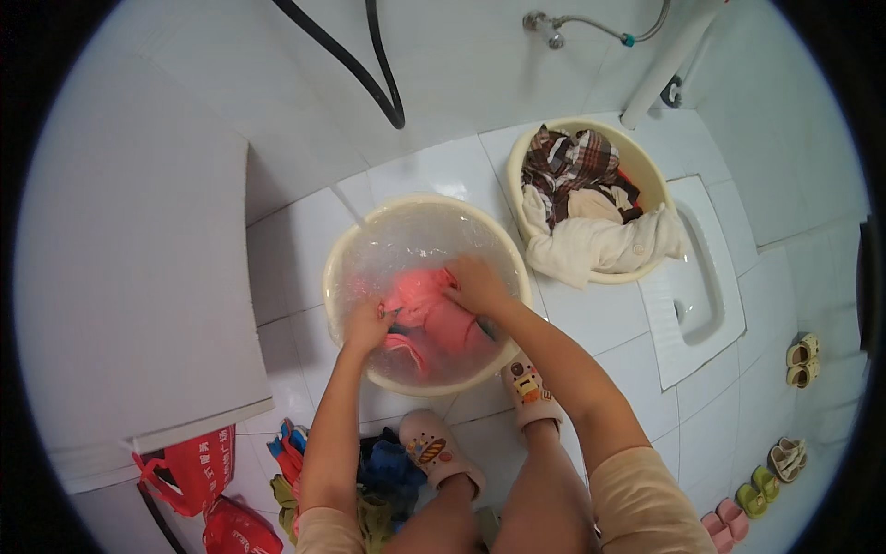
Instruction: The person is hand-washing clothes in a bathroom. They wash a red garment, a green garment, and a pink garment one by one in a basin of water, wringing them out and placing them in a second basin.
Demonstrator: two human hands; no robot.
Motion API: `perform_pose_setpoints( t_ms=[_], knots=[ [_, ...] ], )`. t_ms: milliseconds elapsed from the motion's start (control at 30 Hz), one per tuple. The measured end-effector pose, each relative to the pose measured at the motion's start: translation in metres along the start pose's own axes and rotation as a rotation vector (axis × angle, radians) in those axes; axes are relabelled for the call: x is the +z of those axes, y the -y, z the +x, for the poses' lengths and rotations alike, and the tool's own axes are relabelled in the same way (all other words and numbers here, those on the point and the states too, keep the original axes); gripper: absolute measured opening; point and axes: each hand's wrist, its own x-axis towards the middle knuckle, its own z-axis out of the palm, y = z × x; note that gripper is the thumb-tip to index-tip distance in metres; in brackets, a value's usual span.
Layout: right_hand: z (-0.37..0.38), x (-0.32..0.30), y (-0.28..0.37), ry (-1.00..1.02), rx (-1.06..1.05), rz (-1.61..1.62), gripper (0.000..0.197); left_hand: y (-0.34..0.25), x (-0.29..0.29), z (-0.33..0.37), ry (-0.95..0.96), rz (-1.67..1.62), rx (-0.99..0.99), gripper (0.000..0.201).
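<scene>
A pink garment [438, 319] lies partly under cloudy water in a round cream basin [438, 391] on the tiled floor. Dark green patches show at its lower edges. My left hand [367, 327] pinches the garment's left side at the water's surface. On the opposite side, my right hand [476, 284] is closed on the cloth, its fingertips partly hidden by folds and blur. A thin stream of water [347, 204] runs into the basin at its far left rim, and small bubbles float there.
Back right, a second cream basin [663, 175] holds a plaid shirt [591, 159] and a white cloth [609, 246], beside a squat toilet [712, 300]. Clothes [388, 466] lie near my feet. A white cabinet-like block [157, 295] and red bags [208, 462] stand left; a black hose [355, 69] hangs behind.
</scene>
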Motion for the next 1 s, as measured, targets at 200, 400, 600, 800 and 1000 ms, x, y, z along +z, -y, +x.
perform_pose_setpoints(
  t_ms=[200, 400, 600, 800, 1000],
  knots=[
    [0.021, -0.081, 0.098, -0.079, 0.05, 0.245, 0.016, -0.09, -0.082, -0.046, -0.297, 0.079, -0.048, 0.021],
    [0.024, -0.237, 0.209, -0.564, -0.294, 0.302, 0.014, -0.203, -0.201, -0.122, -0.371, -0.825, 0.07, 0.021],
    [0.009, -0.347, 0.275, -0.579, -0.353, 0.448, 0.019, -0.267, -0.306, -0.203, -0.439, -0.972, 0.276, 0.038],
    [0.001, -0.298, 0.239, -0.038, -0.506, 0.849, 0.076, -0.261, -0.278, -0.193, -0.295, -1.319, 0.278, 0.041],
    [-0.019, -0.135, 0.132, -0.139, -0.026, 0.697, 0.017, -0.192, -0.16, -0.135, -0.005, -1.376, 0.105, 0.034]
  ],
)
